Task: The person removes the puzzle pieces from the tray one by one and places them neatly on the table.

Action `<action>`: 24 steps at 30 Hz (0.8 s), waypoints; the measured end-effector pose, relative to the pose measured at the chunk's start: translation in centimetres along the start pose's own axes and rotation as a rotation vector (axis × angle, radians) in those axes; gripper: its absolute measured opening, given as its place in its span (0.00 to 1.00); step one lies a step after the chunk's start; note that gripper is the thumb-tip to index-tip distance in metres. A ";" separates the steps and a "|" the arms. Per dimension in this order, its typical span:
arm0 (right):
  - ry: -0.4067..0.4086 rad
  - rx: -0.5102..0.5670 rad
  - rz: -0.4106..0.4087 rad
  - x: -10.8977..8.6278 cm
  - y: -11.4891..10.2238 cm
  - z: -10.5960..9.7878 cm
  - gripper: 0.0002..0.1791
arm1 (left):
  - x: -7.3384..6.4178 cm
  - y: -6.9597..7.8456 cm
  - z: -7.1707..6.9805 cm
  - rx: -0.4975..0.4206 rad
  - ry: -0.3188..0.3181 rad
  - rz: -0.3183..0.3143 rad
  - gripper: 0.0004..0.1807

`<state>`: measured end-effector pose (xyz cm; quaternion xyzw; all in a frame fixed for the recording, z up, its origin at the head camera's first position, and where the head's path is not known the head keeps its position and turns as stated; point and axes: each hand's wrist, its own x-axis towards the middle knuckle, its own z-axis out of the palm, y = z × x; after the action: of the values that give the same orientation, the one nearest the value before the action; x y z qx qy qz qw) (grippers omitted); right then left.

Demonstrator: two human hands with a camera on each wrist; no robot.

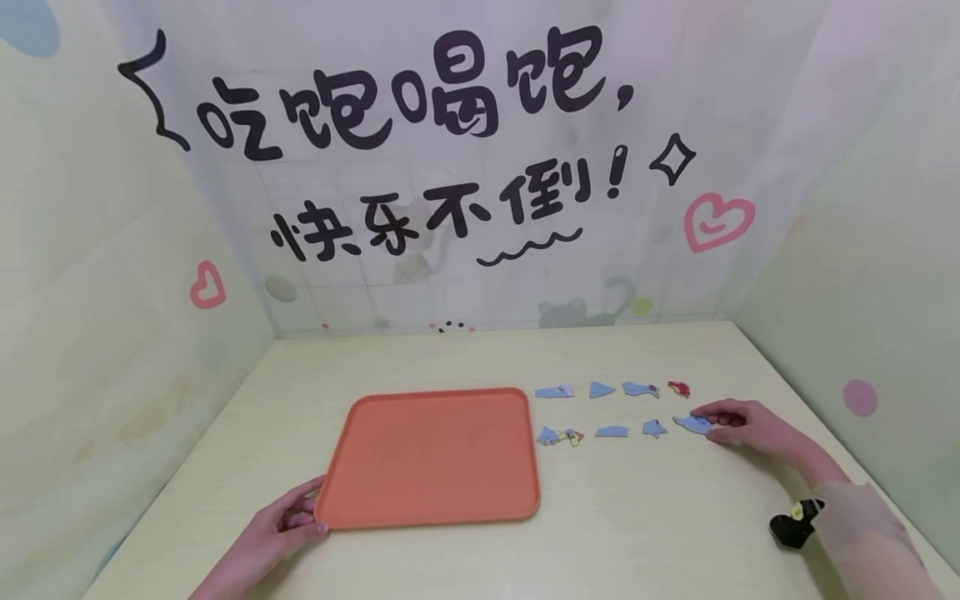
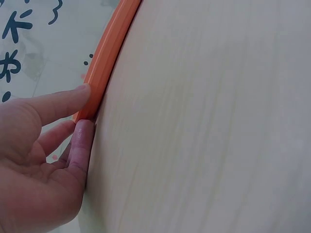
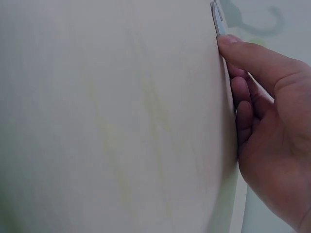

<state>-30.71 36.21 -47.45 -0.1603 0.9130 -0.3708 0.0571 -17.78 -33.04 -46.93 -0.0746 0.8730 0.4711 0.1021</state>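
At the front left corner of an orange tray (image 1: pixel 442 458), my left hand (image 1: pixel 279 523) grips the rim. In the left wrist view its thumb lies on the orange rim (image 2: pixel 108 58), with fingers at the table side. My right hand (image 1: pixel 753 429) pinches a flat light-blue puzzle piece (image 1: pixel 690 424) by its right end, low over the table. The right wrist view shows this piece (image 3: pixel 217 22) edge-on beyond the thumb; the fingers below are curled close to the tabletop.
Two rows of flat pieces lie right of the tray. The back row has a blue-and-lilac piece (image 1: pixel 555 392), a blue triangle (image 1: pixel 601 389), a blue piece (image 1: pixel 640 389) and a red one (image 1: pixel 679 389). In front lie a multicoloured piece (image 1: pixel 573 437) and several blue ones. Printed curtains surround the table.
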 end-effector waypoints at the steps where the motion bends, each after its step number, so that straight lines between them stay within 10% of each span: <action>1: -0.002 0.004 -0.002 0.0 0.0 -0.1 0.22 | 0.0 0.0 0.0 0.000 0.000 -0.002 0.42; 24: -0.009 0.038 -0.017 -0.3 0.5 -0.2 0.22 | -0.4 0.4 0.1 -0.040 -0.018 0.027 0.42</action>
<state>-30.58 36.77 -47.70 -0.1684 0.9040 -0.3881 0.0610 -17.47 -32.73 -46.56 -0.0607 0.8634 0.4902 0.1023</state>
